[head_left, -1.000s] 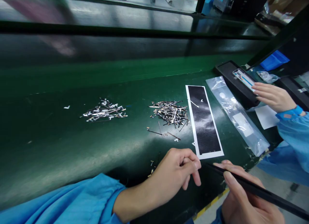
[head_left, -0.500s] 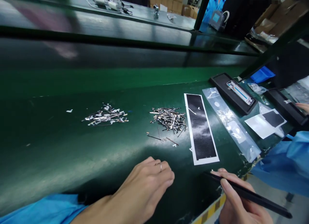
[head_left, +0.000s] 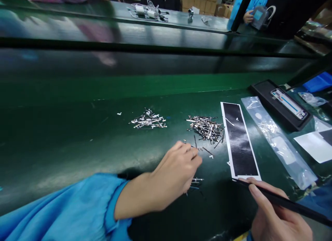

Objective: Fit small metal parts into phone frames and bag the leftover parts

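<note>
On green conveyor belt: left hand, fingers curled down over loose thin metal strips. Right hand pinches slim black panel edgewise. Strips likely light, springy, slippery; best pinched mid-length.

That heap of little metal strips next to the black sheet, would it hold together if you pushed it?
Probably not: the heap of metal strips lies loose and criss-crossed, with strays beside it, so it would likely scatter. Each strip looks thin and light, and fiddly to pinch. The left hand rests by a few strays.
</note>
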The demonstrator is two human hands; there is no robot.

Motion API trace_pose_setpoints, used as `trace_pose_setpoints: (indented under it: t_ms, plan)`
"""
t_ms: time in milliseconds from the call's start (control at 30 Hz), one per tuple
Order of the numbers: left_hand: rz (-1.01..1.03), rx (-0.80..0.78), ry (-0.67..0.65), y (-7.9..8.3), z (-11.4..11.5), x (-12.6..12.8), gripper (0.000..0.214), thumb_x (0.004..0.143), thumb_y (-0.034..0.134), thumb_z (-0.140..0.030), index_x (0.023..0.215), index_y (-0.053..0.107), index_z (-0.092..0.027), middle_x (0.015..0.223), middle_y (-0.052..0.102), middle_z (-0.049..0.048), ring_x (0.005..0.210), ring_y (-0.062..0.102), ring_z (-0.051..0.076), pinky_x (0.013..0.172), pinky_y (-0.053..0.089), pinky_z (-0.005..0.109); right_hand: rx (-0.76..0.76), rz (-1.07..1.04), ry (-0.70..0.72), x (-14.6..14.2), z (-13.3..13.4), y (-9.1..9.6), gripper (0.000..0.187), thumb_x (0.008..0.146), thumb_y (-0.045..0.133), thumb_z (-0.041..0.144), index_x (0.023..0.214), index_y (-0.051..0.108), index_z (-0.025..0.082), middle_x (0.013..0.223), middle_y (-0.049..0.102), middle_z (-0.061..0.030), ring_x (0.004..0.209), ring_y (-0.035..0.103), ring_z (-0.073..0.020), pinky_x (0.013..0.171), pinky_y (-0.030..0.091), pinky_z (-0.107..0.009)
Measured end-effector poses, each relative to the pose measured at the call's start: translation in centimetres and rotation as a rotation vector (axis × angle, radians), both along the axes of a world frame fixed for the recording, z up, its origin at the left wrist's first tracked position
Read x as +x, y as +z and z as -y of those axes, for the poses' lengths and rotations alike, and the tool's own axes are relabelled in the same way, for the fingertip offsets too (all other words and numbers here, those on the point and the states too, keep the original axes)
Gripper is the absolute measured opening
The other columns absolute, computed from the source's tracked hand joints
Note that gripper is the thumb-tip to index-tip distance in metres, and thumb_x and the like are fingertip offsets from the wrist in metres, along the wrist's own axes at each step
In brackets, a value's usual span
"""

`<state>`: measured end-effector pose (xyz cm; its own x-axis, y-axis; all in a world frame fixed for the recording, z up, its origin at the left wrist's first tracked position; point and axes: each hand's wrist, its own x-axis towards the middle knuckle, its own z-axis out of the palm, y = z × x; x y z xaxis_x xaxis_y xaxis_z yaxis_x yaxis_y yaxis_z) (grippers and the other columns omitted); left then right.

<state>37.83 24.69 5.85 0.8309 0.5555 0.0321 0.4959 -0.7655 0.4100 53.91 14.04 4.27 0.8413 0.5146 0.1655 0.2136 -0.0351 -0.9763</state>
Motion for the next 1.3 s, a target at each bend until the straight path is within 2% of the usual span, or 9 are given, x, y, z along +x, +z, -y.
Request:
trace_pose_setpoints:
  t_ms: [100, 267, 433, 533, 767, 900, 1000, 1200, 1300]
  plan:
    - [-0.050, 0.140, -0.059, -0.8, -2.2, 1.8, 0.015, 0.082, 0.043, -0.012, 0.075, 0.056, -0.013, 0.081, 0.053, 0.0071, 0.074, 0.045, 0.020, 0.064, 0.034, 0.032, 0.055, 0.051, 0.071, 0.0, -0.7, -0.1, 0.011, 0.054, 0.074, 0.018, 0.064, 0.068, 0.017, 0.067, 0.066, 0.0005, 0.065, 0.060, -0.0137, 0.067, 0.046, -0.024]
    - [-0.063, 0.129, -0.197, -2.0, -3.7, 4.7, 0.009, 0.072, 0.051, -0.008, 0.079, 0.055, -0.010, 0.088, 0.053, 0.0108, 0.080, 0.045, 0.023, 0.067, 0.034, 0.034, 0.061, 0.040, 0.037, -0.1, -0.9, 0.1, 0.012, 0.054, 0.075, 0.018, 0.064, 0.068, 0.017, 0.068, 0.067, 0.0012, 0.064, 0.060, -0.0123, 0.069, 0.046, -0.023]
    - [-0.055, 0.056, -0.210, -0.4, -3.2, 4.2, 0.016, 0.070, 0.044, 0.000, 0.079, 0.050, -0.011, 0.081, 0.052, 0.0080, 0.075, 0.043, 0.020, 0.070, 0.034, 0.033, 0.019, 0.020, 0.022, 0.4, -0.3, 0.2, 0.010, 0.057, 0.073, 0.019, 0.066, 0.067, 0.017, 0.069, 0.066, -0.0004, 0.066, 0.060, -0.0139, 0.068, 0.046, -0.026]
    - [0.131, -0.220, -0.083, 1.0, -2.7, 3.6, 0.018, 0.080, 0.036, 0.000, 0.078, 0.048, -0.014, 0.077, 0.051, 0.0025, 0.070, 0.042, 0.015, 0.068, 0.034, 0.028, 0.069, 0.066, 0.139, 0.6, 0.1, 0.0, 0.005, 0.063, 0.068, 0.016, 0.067, 0.065, 0.016, 0.071, 0.067, -0.0023, 0.068, 0.062, -0.0170, 0.069, 0.048, -0.030]
    - [0.433, -1.339, 0.104, 1.5, -0.7, 3.7, 0.007, 0.074, 0.051, -0.007, 0.072, 0.050, -0.014, 0.062, 0.048, -0.0039, 0.059, 0.045, 0.007, 0.057, 0.037, 0.019, -0.076, 0.264, 0.444, 0.1, 0.9, 0.0, 0.020, 0.070, 0.061, 0.012, 0.088, 0.066, 0.020, 0.081, 0.065, -0.0031, 0.070, 0.060, -0.0132, 0.057, 0.047, -0.020]
    - [0.443, -1.666, 0.185, 0.9, 0.2, 4.2, 0.007, 0.069, 0.057, -0.011, 0.072, 0.050, -0.012, 0.059, 0.052, -0.0026, 0.055, 0.048, 0.008, 0.056, 0.039, 0.020, -0.053, 0.228, 0.626, 0.6, 1.0, 0.3, 0.015, 0.070, 0.061, 0.007, 0.080, 0.065, 0.018, 0.070, 0.063, -0.0036, 0.064, 0.060, -0.0146, 0.056, 0.049, -0.022]
    - [0.387, -1.651, 0.157, 0.9, 0.6, 4.4, 0.008, 0.070, 0.058, -0.018, 0.074, 0.053, -0.012, 0.060, 0.054, -0.0008, 0.055, 0.049, 0.009, 0.057, 0.041, 0.022, -0.029, 0.115, 0.654, 0.9, 1.1, 0.3, 0.014, 0.072, 0.058, 0.007, 0.076, 0.065, 0.018, 0.067, 0.061, -0.0025, 0.057, 0.056, -0.0119, 0.049, 0.045, -0.020]
    - [0.159, -0.916, 0.075, 1.1, 1.8, 4.5, 0.020, 0.079, 0.048, -0.023, 0.069, 0.064, -0.018, 0.065, 0.059, -0.0014, 0.065, 0.050, 0.012, 0.065, 0.036, 0.024, -0.095, -0.071, 0.587, 1.2, 1.7, -0.5, 0.009, 0.073, 0.058, 0.016, 0.069, 0.066, 0.018, 0.059, 0.056, -0.0011, 0.050, 0.049, -0.0088, 0.040, 0.035, -0.018]
    - [0.146, -1.077, 0.125, 0.9, 2.1, 5.0, 0.022, 0.079, 0.046, -0.023, 0.065, 0.061, -0.016, 0.058, 0.059, -0.0016, 0.057, 0.050, 0.010, 0.057, 0.036, 0.022, -0.126, -0.190, 0.534, 1.7, 2.4, -1.1, 0.007, 0.072, 0.060, 0.019, 0.073, 0.067, 0.018, 0.059, 0.056, -0.0014, 0.043, 0.043, -0.0069, 0.035, 0.031, -0.017]
